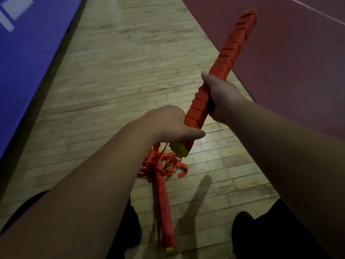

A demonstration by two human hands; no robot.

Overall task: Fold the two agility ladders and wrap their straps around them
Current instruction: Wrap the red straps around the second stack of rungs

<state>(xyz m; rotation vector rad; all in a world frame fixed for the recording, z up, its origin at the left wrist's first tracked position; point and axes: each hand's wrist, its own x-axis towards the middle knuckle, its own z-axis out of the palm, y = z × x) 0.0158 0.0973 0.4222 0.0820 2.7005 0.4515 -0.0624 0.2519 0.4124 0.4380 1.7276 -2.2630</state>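
Note:
I hold a folded agility ladder, a long bundle of yellow rungs wound tight in red strap, slanting up to the right. My left hand grips its lower end, where yellow rung tips stick out. My right hand grips the bundle around its middle. A second ladder bundle lies on the floor between my feet, partly wrapped, with loose red strap in a tangled heap at its far end.
Pale wooden floor runs ahead. A blue mat borders it on the left and a dark red mat on the right. My dark shoes stand at the bottom edge.

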